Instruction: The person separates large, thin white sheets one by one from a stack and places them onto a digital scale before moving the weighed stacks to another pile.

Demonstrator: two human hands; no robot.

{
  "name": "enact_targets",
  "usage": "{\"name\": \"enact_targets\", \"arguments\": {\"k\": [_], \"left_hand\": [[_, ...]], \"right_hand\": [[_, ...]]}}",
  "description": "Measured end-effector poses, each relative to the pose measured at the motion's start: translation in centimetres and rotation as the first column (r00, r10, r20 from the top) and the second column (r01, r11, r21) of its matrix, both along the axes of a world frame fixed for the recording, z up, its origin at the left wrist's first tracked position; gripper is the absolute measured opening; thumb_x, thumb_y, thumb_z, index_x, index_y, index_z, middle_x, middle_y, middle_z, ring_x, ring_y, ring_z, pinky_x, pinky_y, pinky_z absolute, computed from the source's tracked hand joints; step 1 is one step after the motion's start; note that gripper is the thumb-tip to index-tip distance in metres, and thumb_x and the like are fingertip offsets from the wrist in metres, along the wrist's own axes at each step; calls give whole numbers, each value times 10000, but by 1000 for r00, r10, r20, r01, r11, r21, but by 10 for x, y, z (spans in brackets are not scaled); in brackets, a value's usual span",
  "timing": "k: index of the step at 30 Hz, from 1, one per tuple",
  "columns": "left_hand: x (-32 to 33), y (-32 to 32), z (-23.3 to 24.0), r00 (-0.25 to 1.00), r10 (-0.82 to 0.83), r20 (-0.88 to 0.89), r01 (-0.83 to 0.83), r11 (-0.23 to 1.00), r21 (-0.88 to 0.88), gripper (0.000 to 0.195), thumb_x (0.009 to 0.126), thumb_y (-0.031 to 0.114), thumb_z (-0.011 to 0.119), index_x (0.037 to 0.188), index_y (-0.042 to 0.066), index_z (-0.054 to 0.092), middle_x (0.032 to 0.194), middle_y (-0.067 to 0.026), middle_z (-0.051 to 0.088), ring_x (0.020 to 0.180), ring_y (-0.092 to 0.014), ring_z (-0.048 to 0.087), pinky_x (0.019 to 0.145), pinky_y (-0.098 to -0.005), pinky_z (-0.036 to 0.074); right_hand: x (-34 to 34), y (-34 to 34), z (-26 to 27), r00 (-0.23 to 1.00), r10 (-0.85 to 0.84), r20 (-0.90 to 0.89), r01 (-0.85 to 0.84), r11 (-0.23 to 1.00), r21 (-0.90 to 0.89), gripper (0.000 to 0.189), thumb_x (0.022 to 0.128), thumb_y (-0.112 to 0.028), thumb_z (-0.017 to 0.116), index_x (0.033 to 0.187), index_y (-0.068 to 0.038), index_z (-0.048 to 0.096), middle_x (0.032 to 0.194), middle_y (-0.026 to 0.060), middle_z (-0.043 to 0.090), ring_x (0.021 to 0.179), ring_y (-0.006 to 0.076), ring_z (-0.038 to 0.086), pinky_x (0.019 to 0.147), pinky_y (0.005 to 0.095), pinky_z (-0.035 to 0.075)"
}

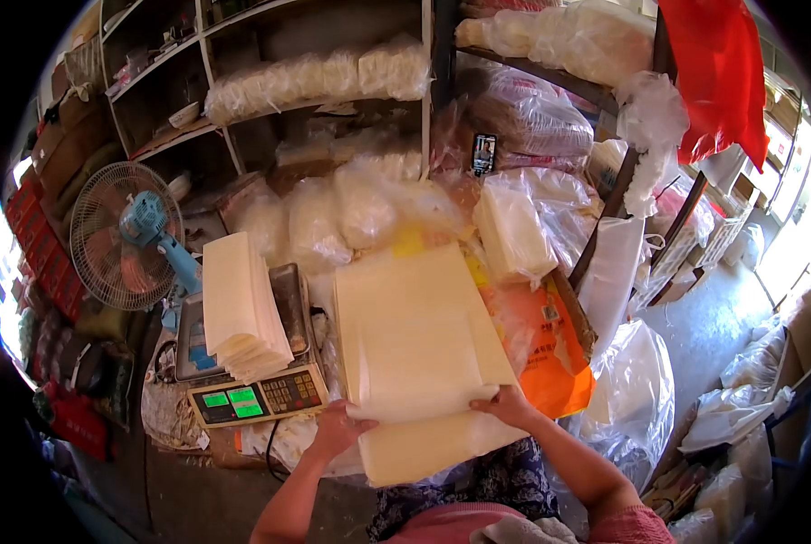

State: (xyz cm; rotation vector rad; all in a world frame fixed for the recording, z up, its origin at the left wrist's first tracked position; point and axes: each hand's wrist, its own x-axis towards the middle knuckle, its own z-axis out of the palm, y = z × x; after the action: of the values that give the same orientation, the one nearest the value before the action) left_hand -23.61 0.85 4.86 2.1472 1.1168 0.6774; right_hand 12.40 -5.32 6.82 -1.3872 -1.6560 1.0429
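A stack of large, thin cream-coloured sheets (439, 285) lies in front of me, its near end close to my lap. On top is a smaller, paler sheet (416, 360). My left hand (341, 427) pinches the near left corner of this pale sheet between thumb and fingers. At its near right corner, my right hand (506, 406) grips the edge in the same way. Left of the stack stands a digital scale (290, 393) with lit green displays. A bundle of folded cream sheets (242, 306) rests on its metal pan, overhanging the front.
A blue fan (144, 217) stands left of the scale. Plastic-wrapped bundles (317, 221) line the back, below wooden shelves (167, 139). To the right are a bagged stack (514, 228), an orange printed sack (555, 370) and clear plastic bags (633, 401). A phone (483, 154) stands upright behind.
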Motion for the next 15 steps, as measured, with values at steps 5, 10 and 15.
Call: {"name": "enact_targets", "arguments": {"k": [5,10,15], "left_hand": [[40,1,40,902,377,-212,-396,917,-53,581,802,282,749,1291,52,537,1246,-179,565,1220,-349,482,1014,-447,400],[48,8,0,893,138,-428,34,928,370,733,870,524,599,1420,80,404,1487,-202,309,1387,-362,271,1123,-517,199],[40,11,-6,824,7,-566,165,954,252,799,880,641,478,1455,97,366,1531,-205,242,1435,-365,185,1161,-534,54]], "right_hand": [[-11,25,15,879,-254,405,367,901,-232,463,741,-279,796,1067,9,637,850,102,667,797,207,641,735,319,500],[-14,30,10,884,-282,373,375,904,-206,640,704,-338,812,1198,-14,568,984,155,636,912,268,629,784,350,494],[-41,24,32,733,-292,614,164,952,257,902,737,-454,768,1456,-122,335,1438,199,394,1300,363,419,1021,420,394]]}}
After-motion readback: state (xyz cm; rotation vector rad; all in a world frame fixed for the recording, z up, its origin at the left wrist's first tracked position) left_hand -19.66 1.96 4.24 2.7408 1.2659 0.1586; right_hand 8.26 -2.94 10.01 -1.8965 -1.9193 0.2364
